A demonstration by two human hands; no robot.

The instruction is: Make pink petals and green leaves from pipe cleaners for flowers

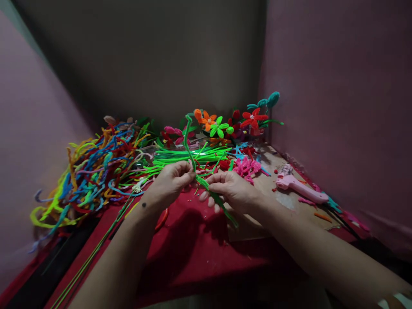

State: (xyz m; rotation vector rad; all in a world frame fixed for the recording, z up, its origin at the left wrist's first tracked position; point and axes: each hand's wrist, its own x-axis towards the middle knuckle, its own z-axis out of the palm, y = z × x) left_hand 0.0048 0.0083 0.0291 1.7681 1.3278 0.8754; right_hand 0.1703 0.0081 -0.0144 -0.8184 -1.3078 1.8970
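Both hands hold a green pipe cleaner (202,182) in front of me, above the red table cover (180,253). My left hand (177,178) pinches it between thumb and fingers, and one bent length rises above that grip. A short way to the right, my right hand (228,189) pinches the same green piece with thumb and forefinger, its other fingers loosely curled below. The lower end slants down past the right hand toward the table. Whether the piece is one strand or several twisted together, I cannot tell.
A heap of colourful pipe cleaners (96,171) lies at left, beside thin green stems (93,253). Green pipe cleaners (193,155) lie in a bundle behind my hands. Fuzzy flowers (219,127) stand at the back. A pink glue gun (301,189) rests on cardboard (289,206) at right.
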